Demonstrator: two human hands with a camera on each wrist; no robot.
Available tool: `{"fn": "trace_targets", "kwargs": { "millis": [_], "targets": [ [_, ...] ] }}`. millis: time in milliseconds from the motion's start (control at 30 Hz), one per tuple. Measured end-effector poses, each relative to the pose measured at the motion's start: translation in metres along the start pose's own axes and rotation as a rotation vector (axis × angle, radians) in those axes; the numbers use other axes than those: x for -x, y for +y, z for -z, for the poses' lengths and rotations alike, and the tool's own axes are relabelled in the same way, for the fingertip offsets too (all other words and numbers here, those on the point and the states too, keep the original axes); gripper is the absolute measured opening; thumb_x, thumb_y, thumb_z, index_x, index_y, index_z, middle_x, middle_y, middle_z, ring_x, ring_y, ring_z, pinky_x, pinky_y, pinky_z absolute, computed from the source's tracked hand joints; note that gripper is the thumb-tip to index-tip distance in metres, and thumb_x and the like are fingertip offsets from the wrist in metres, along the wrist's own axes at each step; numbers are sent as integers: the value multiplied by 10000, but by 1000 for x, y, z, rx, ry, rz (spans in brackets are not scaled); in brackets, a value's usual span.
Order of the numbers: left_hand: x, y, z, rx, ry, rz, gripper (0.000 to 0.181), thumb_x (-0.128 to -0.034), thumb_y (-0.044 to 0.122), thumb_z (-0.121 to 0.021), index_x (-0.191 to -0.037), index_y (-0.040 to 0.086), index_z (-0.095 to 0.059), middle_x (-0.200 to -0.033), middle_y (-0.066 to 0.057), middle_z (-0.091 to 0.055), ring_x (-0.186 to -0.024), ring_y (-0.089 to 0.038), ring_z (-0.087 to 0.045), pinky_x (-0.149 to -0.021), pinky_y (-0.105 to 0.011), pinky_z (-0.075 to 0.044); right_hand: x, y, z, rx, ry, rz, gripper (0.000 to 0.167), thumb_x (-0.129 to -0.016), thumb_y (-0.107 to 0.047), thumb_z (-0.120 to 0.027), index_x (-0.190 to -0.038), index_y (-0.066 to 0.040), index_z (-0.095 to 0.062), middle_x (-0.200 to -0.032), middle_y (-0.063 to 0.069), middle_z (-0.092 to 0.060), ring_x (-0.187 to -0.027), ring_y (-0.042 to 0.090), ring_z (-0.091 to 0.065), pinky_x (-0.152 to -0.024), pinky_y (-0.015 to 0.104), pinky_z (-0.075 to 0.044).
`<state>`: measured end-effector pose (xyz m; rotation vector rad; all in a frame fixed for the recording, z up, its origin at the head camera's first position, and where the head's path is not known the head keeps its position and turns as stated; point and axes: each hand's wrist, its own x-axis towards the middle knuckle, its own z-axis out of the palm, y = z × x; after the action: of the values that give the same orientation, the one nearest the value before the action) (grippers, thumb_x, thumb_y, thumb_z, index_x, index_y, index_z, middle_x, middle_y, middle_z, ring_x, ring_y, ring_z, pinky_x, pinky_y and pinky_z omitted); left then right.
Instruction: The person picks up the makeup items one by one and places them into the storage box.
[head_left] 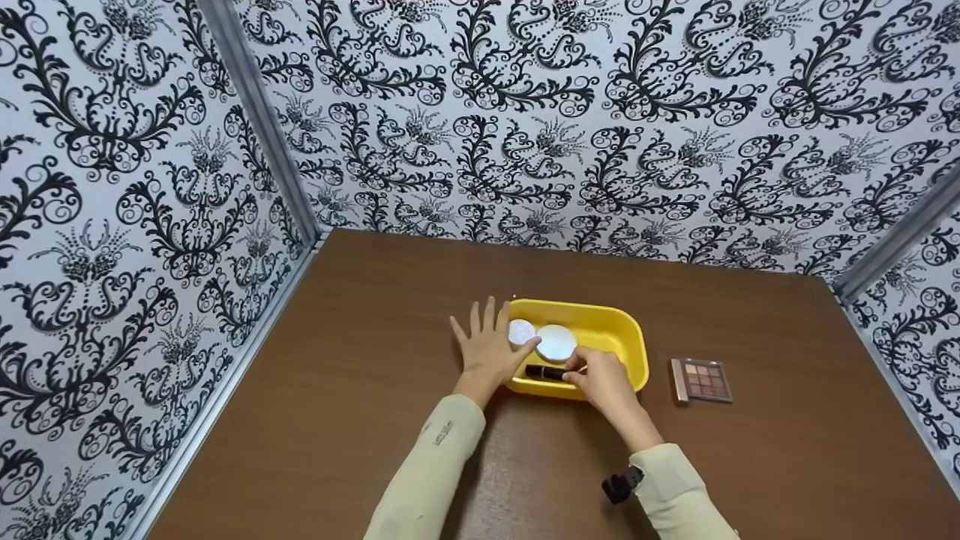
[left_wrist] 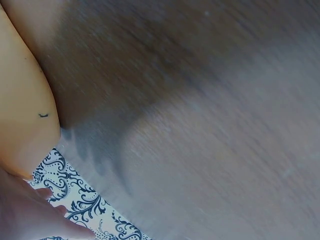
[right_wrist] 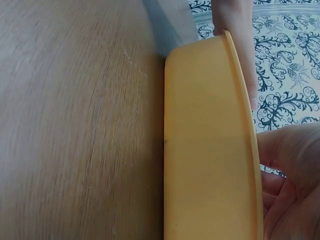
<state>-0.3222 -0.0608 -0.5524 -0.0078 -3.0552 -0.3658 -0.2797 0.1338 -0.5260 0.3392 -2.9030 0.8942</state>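
Observation:
A yellow plastic tub [head_left: 630, 337] stands on the table in the head view. Two round white discs [head_left: 556, 343] lie in its left half. My left hand [head_left: 487, 351], its fingers spread and straight, is over the tub's left end. Low inside the tub, near the front wall, my right hand [head_left: 606, 382] pinches one end of a black cosmetic tube [head_left: 545, 372] lying sideways. In the right wrist view the tub's outer wall [right_wrist: 210, 140] hides the tube, and part of my right hand [right_wrist: 292, 175] shows past the rim. Only some left fingers [left_wrist: 40, 215] appear in the left wrist view.
An eyeshadow palette [head_left: 706, 380] with a clear lid lies on the brown table [head_left: 360, 352] right of the tub. Beside it is a slim rose-gold box [head_left: 679, 382]. Patterned walls [head_left: 540, 150] close off the table's back and sides.

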Motion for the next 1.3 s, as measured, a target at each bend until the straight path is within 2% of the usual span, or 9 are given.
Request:
{"fn": "trace_targets", "kwargs": {
  "millis": [300,500,767,1067,1300],
  "targets": [
    [0,0,1,-3,-15,9,946,-872,842,-294,-1614,278,-133,-1697,-28,-95,-1570,-317,-83,-1205,-693,-17,-3,2,1,-4,-51,-42,93,-818,-99,-800,-811,-108,-707,-857,43,-753,-837,270,-733,-728,408,-591],
    [0,1,2,-4,1,6,934,-875,830,-326,-1609,270,-182,-1692,-45,-152,-1561,-333,-135,-1200,-703,-64,-4,2,1,1,-45,-41,113,-815,-86,-796,-770,-115,-698,-825,38,-756,-796,244,-727,-672,380,-557],
    [1,0,1,-2,10,1,938,-876,834,-307,-1610,264,-180,-1691,-50,-149,-1564,-333,-112,-1203,-699,-47,-5,4,-1,-6,-34,-46,134,-826,-112,-794,-743,-127,-690,-739,-8,-703,-663,136,-576,-616,300,-455],
    [2,1,2,7,1,7,923,-887,814,-333,-1611,268,-164,-1694,-43,-122,-1567,-332,-88,-1204,-698,-37,-3,4,-2,-23,-31,-63,128,-829,-114,-792,-728,-127,-713,-736,-9,-709,-664,129,-606,-616,301,-487],
    [0,0,1,2,3,8,918,-887,816,-324,-1612,276,-160,-1694,-44,-123,-1566,-333,-95,-1200,-705,-38,-3,3,-1,-30,-11,-47,129,-825,-110,-795,-724,-129,-718,-743,-9,-719,-720,152,-638,-675,340,-529]
  ]
}}
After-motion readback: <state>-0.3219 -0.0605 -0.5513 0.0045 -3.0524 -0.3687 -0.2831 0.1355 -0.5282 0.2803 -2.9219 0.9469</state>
